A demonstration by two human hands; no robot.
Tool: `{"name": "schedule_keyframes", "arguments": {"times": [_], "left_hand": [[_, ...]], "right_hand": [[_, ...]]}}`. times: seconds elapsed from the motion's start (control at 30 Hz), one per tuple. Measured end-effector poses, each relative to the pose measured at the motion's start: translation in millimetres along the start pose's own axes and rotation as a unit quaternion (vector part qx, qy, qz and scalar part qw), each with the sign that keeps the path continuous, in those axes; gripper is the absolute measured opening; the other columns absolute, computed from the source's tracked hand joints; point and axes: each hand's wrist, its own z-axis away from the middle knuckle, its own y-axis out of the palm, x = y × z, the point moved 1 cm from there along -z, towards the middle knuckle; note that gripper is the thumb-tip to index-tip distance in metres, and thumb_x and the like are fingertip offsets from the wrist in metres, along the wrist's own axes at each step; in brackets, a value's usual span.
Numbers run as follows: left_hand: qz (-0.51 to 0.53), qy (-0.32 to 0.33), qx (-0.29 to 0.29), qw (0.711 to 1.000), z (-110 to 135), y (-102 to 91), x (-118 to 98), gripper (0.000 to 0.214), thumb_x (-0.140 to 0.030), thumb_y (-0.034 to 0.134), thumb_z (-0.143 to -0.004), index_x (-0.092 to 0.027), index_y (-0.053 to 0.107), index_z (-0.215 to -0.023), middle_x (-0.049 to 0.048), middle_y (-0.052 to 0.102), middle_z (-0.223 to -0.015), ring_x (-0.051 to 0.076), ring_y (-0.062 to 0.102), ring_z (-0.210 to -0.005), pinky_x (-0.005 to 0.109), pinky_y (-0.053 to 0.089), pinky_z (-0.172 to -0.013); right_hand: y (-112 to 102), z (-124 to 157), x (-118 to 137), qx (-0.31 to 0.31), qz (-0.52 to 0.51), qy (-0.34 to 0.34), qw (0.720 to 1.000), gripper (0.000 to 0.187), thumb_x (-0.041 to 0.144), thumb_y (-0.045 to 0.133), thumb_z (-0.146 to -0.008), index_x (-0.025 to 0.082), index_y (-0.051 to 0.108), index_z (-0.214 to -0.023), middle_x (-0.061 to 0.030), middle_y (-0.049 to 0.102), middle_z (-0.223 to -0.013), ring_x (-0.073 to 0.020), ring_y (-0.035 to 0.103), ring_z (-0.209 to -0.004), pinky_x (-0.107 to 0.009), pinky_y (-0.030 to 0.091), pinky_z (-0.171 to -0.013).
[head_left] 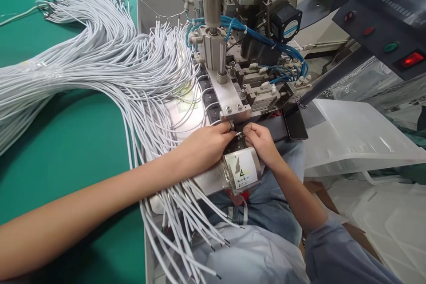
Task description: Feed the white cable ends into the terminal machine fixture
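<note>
Our left hand (208, 142) and right hand (261, 137), fingers pinched shut, hold one wire end (238, 133) between them, just under the press head (233, 108). We keep it level and straight. Beyond the left hand lies the white wire bundle (109, 62).

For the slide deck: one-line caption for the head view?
Both hands, left and right, hold a white wire under the machine beside a wire bundle.
</note>
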Motion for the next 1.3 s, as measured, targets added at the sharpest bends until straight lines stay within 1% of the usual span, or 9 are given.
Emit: {"name": "schedule_keyframes", "arguments": {"times": [0.13, 0.3, 0.43, 0.6, 0.7, 0.8, 1.03, 1.2, 1.3], "left_hand": [[0.002, 0.027, -0.004, 1.0, 1.6, -0.1, 0.8, 0.034, -0.008, 0.041, -0.082, -0.013, 0.059, -0.111, 0.0062, 0.06, -0.089, 0.014, 0.061, -0.071, 0.023, 0.048, -0.059], [-0.012, 0.046, -0.026, 0.999, 3.3, 1.8, 1.2, 0.035, -0.006, 0.043, -0.08, -0.014, 0.06, -0.11, 0.0054, 0.059, -0.086, 0.014, 0.061, -0.07, 0.022, 0.046, -0.055], [-0.028, 0.053, -0.039, 0.997, 3.3, 2.1, 0.6, 0.038, -0.005, 0.044, -0.078, -0.013, 0.059, -0.112, 0.0055, 0.058, -0.084, 0.015, 0.06, -0.07, 0.023, 0.045, -0.053], [-0.036, 0.052, -0.029, 0.998, 2.9, 1.8, 0.9, 0.038, -0.006, 0.046, -0.077, -0.012, 0.058, -0.113, 0.006, 0.057, -0.084, 0.015, 0.06, -0.07, 0.023, 0.045, -0.054], [-0.037, 0.045, -0.018, 0.998, 2.6, 1.1, 1.2, 0.039, -0.005, 0.048, -0.076, -0.013, 0.058, -0.113, 0.0069, 0.057, -0.086, 0.016, 0.06, -0.072, 0.023, 0.043, -0.052], [-0.027, 0.038, -0.002, 0.999, 2.2, 0.0, 0.7, 0.036, -0.007, 0.048, -0.079, -0.014, 0.058, -0.112, 0.0074, 0.057, -0.088, 0.016, 0.06, -0.072, 0.023, 0.044, -0.054], [-0.027, 0.042, 0.004, 0.999, 1.9, -0.4, -0.5, 0.027, -0.011, 0.046, -0.084, -0.013, 0.059, -0.108, 0.0073, 0.056, -0.087, 0.015, 0.058, -0.072, 0.024, 0.046, -0.057], [-0.015, 0.054, 0.001, 0.998, 1.7, 1.9, 1.0, 0.027, -0.009, 0.049, -0.081, -0.014, 0.058, -0.106, 0.0067, 0.054, -0.088, 0.016, 0.058, -0.076, 0.024, 0.046, -0.06], [-0.018, 0.056, 0.003, 0.998, 1.4, 2.0, 1.4, 0.025, -0.01, 0.049, -0.081, -0.014, 0.059, -0.104, 0.0067, 0.054, -0.088, 0.016, 0.057, -0.076, 0.024, 0.045, -0.059]], "right_hand": [[-1.4, 1.0, 0.6, 0.001, 0.017, -0.013, 1.0, 0.026, 0.035, 0.053, -0.082, 0.019, 0.044, -0.063, 0.0087, 0.026, -0.05, -0.0055, 0.022, -0.044, -0.022, 0.018, -0.042], [-2.9, 2.2, 0.3, 0.008, 0.041, -0.009, 0.999, 0.027, 0.037, 0.051, -0.083, 0.019, 0.043, -0.064, 0.0084, 0.027, -0.051, -0.0063, 0.024, -0.045, -0.022, 0.021, -0.043], [-2.4, 2.8, 1.4, -0.003, 0.065, -0.028, 0.997, 0.025, 0.035, 0.05, -0.084, 0.019, 0.045, -0.065, 0.0081, 0.028, -0.051, -0.0072, 0.026, -0.046, -0.023, 0.024, -0.045], [-2.2, 3.4, 3.1, -0.011, 0.092, -0.051, 0.994, 0.024, 0.032, 0.049, -0.086, 0.02, 0.046, -0.066, 0.0077, 0.03, -0.052, -0.0079, 0.028, -0.048, -0.023, 0.025, -0.048], [-2.6, 3.4, 2.8, -0.003, 0.089, -0.047, 0.995, 0.023, 0.032, 0.049, -0.086, 0.02, 0.046, -0.066, 0.0076, 0.03, -0.052, -0.008, 0.028, -0.048, -0.023, 0.026, -0.048], [-3.5, 3.8, 3.4, -0.001, 0.088, -0.041, 0.995, 0.023, 0.031, 0.05, -0.085, 0.019, 0.046, -0.066, 0.0073, 0.031, -0.052, -0.0079, 0.029, -0.049, -0.023, 0.026, -0.048], [-4.3, 4.8, 7.3, -0.024, 0.099, -0.055, 0.993, 0.022, 0.027, 0.053, -0.081, 0.018, 0.05, -0.061, 0.006, 0.039, -0.052, -0.0073, 0.034, -0.048, -0.022, 0.029, -0.047], [-1.5, 6.5, 9.2, -0.052, 0.061, -0.023, 0.997, 0.014, 0.029, 0.052, -0.079, 0.017, 0.057, -0.074, 0.0042, 0.05, -0.056, -0.0081, 0.045, -0.048, -0.022, 0.036, -0.046], [0.0, 7.2, 10.0, -0.065, 0.053, -0.019, 0.996, 0.014, 0.03, 0.054, -0.078, 0.017, 0.059, -0.076, 0.0027, 0.054, -0.059, -0.0087, 0.049, -0.05, -0.022, 0.039, -0.047]]}}
